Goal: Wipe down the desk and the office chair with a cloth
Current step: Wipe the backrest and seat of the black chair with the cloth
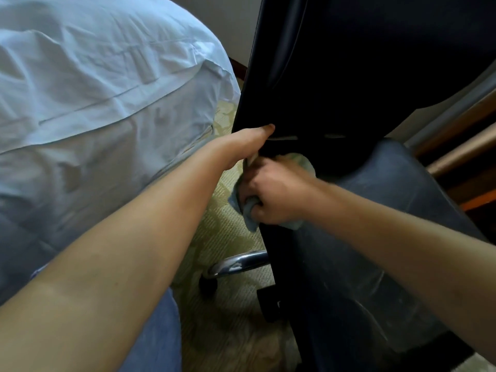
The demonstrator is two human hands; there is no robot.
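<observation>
Two hands, one cloth, one chair, one bed

There are two hands: the left hand holds the edge of the one black chair, and just below it the right hand squeezes the one blue cloth. Left of both hands there is one bed with a white sheet. Below the hands one shiny chair leg shows, with one small black wheel at its end. Right of the hands there is one soft blue seat
</observation>
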